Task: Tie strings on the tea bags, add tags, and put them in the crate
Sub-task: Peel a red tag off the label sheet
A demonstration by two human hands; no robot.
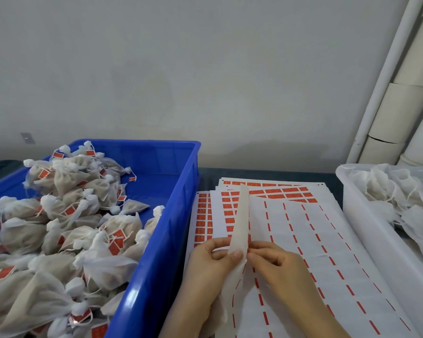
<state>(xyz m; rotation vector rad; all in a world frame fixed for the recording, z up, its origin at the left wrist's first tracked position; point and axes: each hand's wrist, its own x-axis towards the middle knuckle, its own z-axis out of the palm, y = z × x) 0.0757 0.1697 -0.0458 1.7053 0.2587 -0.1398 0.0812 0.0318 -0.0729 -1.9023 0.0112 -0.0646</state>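
Note:
A stack of white sticker sheets (308, 242) with red tags lies on the table between two crates. My left hand (210, 264) pinches a bent-up strip of the top sheet (241, 220) between thumb and fingers. Beside it, my right hand (276, 267) pinches at the strip's edge with fingertips close to the left thumb. Several tied tea bags (59, 228) with red tags fill the blue crate (171, 215) on the left. Untied white tea bags (398, 198) lie in the white crate (362, 208) on the right.
A grey wall stands behind the table. White pipes and cardboard tubes (401, 93) lean in the right corner. The dark table surface (266, 174) shows behind the sheets.

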